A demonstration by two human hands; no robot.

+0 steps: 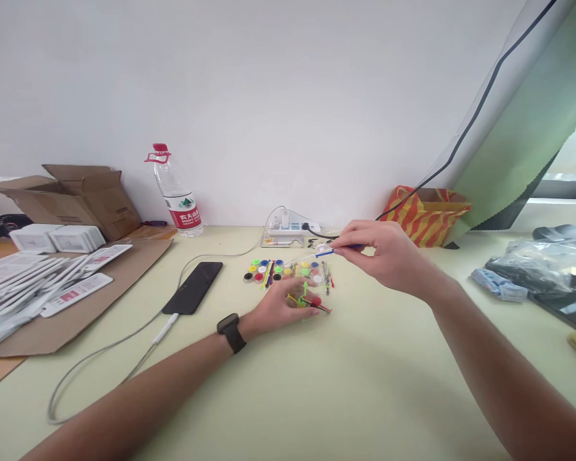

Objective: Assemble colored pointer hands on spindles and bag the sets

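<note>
Gripping multicoloured assembly (315, 301) between thumb and fingers: left hand (279, 308), near the pieces | right hand (388, 256), to the right: fingertips pinching blue stick (325, 253) | coloured pieces (278, 269): on table (355, 358), just beyond left hand | power strip (295, 227): far side, by wall (288, 115).

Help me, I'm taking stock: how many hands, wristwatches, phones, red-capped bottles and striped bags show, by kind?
Hands: 2 (left hand, right hand)
Wristwatch: 1
Phone: 1
Red-capped bottle: 1
Striped bag: 1
Total: 6
</note>
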